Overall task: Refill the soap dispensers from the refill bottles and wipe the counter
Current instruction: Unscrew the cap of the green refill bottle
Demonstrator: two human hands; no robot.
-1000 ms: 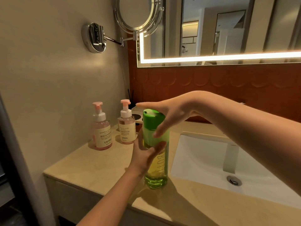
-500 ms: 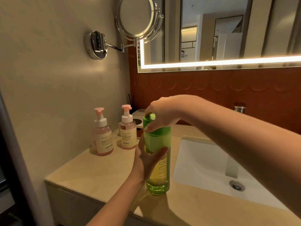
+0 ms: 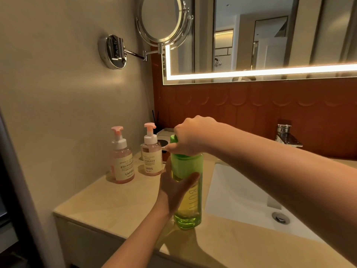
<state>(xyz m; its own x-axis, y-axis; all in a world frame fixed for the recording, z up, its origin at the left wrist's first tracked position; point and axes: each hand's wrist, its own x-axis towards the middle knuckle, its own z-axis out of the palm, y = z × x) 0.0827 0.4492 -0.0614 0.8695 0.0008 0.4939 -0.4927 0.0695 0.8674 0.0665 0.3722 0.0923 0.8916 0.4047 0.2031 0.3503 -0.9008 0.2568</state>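
Green bottle: right hand now clenched over cap.

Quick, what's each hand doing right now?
Left hand: closed around the body of the green bottle, which stands on the counter.
Right hand: closed on the bottle's green cap.

left hand holds green bottle | right hand grips cap

Two pump dispensers are blocking the counter's back-left corner; bare counter is lying open before them.
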